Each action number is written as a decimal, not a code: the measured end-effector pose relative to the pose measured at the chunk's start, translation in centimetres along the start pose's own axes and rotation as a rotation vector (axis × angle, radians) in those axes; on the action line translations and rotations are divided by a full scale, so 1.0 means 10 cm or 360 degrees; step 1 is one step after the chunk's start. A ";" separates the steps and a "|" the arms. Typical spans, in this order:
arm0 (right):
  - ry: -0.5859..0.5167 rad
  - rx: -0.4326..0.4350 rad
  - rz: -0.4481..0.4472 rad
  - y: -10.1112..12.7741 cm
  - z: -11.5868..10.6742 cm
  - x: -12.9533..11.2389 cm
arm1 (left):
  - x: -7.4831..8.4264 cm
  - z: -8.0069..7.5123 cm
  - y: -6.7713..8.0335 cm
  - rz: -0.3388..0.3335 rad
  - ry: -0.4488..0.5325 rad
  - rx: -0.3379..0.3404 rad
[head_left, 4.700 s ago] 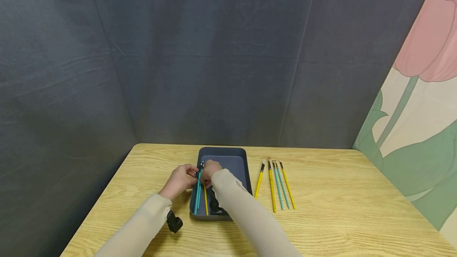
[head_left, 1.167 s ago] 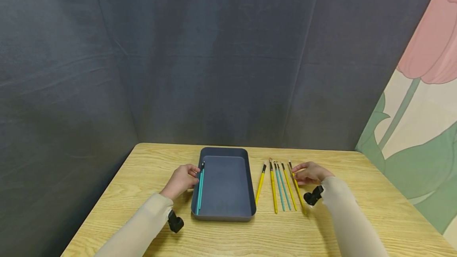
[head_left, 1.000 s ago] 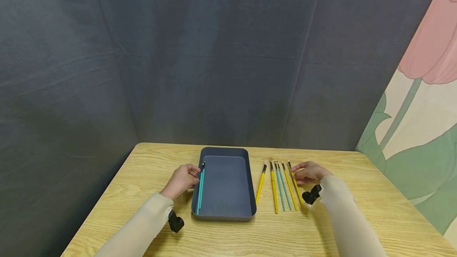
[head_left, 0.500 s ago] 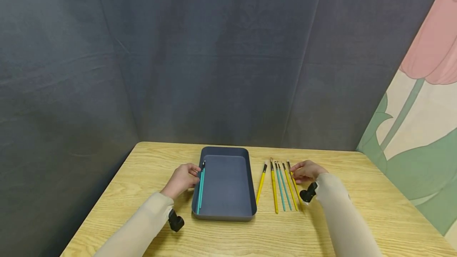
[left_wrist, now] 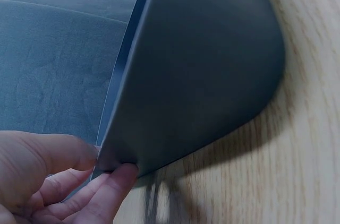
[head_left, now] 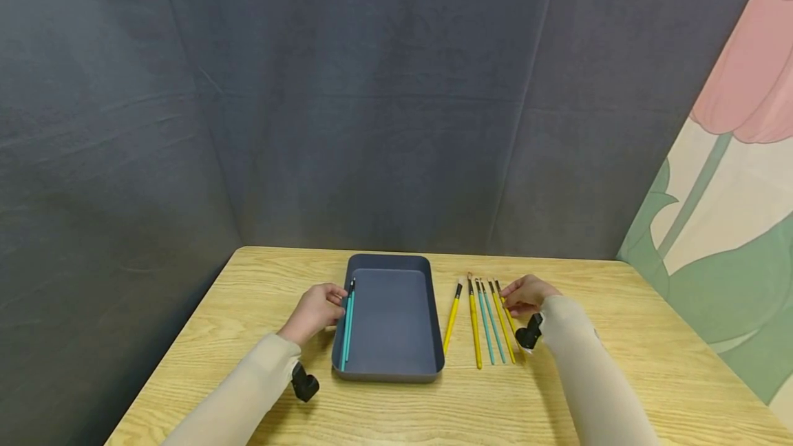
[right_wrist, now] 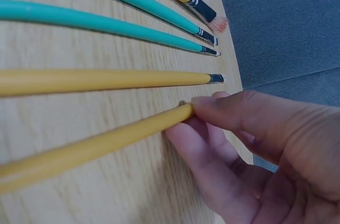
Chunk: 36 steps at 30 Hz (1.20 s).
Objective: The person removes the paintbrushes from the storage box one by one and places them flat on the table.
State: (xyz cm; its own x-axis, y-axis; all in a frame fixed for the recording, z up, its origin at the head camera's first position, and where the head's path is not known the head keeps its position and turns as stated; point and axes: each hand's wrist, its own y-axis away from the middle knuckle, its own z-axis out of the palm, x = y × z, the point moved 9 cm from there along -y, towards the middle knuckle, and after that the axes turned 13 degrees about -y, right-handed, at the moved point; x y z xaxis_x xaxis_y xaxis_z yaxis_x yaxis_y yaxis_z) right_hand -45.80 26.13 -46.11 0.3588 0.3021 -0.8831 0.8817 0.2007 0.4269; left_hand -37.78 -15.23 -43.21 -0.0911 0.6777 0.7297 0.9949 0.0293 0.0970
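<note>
A: Six paintbrushes lie in a row on the wooden table (head_left: 619, 363), right of the dark blue tray (head_left: 396, 356), and the right hand (head_left: 523, 294) is on the outermost one, a yellow paintbrush (right_wrist: 95, 147).

B: What kind of hold is it?

A: In the right wrist view the thumb and fingertips (right_wrist: 223, 108) are curled in and pinching the yellow handle near its ferrule end. The far end of the handle looks to be resting on the wood, so I'd judge it gripped but not lifted.

B: And the other hand?

A: The left hand (head_left: 312, 310) grips the tray's left rim, thumb over the edge and fingers (left_wrist: 114, 184) under the outside wall. It is steadying the tray, by my reading. Two teal paintbrushes (head_left: 347, 325) lie inside, against that left wall.

B: How should the pinch be handled?

A: Keep it well clear of the bristles, I'd say. The neighbouring yellow brush (right_wrist: 106, 80) lies just beside, with the two teal brushes (right_wrist: 106, 22) beyond it. A straight upward lift seems safest, since a sideways drag could roll the neighbours out of line.

B: Anything else?

A: A grip nearer the middle would balance better, because pinched this close to one end the long handle may droop.
</note>
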 end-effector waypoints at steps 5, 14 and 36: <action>-0.0006 0.0011 0.0007 0.03 0.02 -0.01 | 0.00 0.00 0.01 0.0013 -0.0002 0.0009; 0.0011 0.0054 0.0018 0.07 0.05 -0.04 | 0.00 0.00 0.00 0.0004 -0.0007 0.0012; 0.0002 0.0089 0.0034 0.04 0.00 -0.01 | -0.01 0.01 0.00 -0.0004 0.0020 0.0010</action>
State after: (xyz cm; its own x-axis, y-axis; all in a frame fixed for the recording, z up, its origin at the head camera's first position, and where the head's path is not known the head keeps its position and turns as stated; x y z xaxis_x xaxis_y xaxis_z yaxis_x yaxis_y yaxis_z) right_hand -45.48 26.19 -45.86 0.3775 0.3068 -0.8737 0.8896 0.1419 0.4342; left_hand -37.78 -15.22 -43.29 -0.0943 0.6682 0.7380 0.9949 0.0360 0.0946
